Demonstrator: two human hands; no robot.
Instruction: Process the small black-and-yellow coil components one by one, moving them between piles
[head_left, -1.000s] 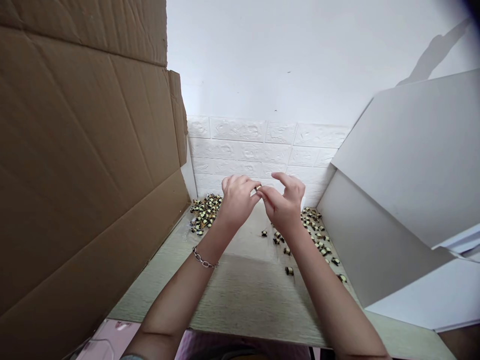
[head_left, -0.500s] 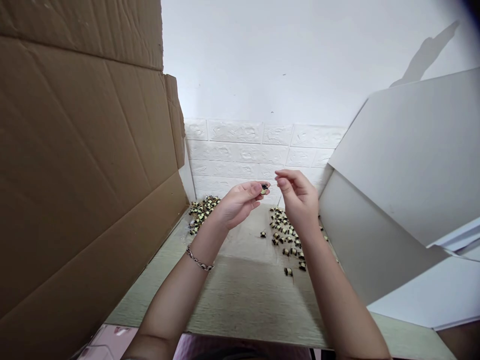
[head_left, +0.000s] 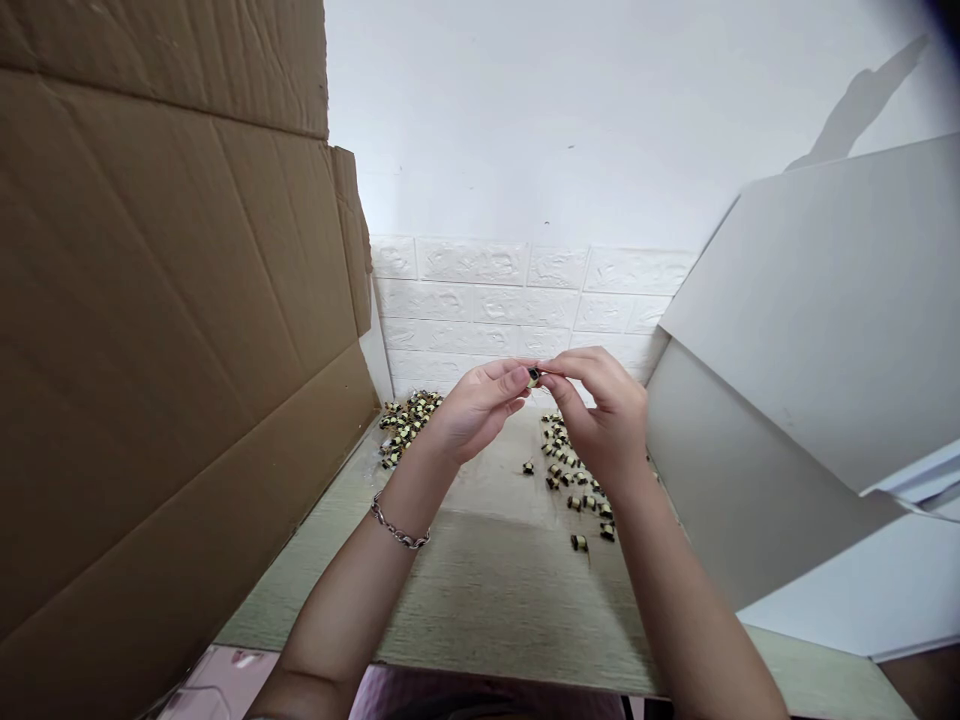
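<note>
My left hand (head_left: 480,408) pinches a small coil (head_left: 534,379) above the desk (head_left: 480,590); my right hand (head_left: 609,412), fingers narrow, meets its end, whether gripping I cannot tell.

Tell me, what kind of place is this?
Probably a small work corner: a wooden-looking table by a white brick-patterned wall, tall cardboard beside it, and many little spools on top.

Bright, diffuse light washes the white wall (head_left: 480,120); the cardboard (head_left: 165,300) sits dimmer. 1 grey shadow (head_left: 851,110) marks the wall's upper right. Wide-angle stretch distorts the edges, the top right corner is dark, and the small spools (head_left: 574,503) lose fine detail.
</note>
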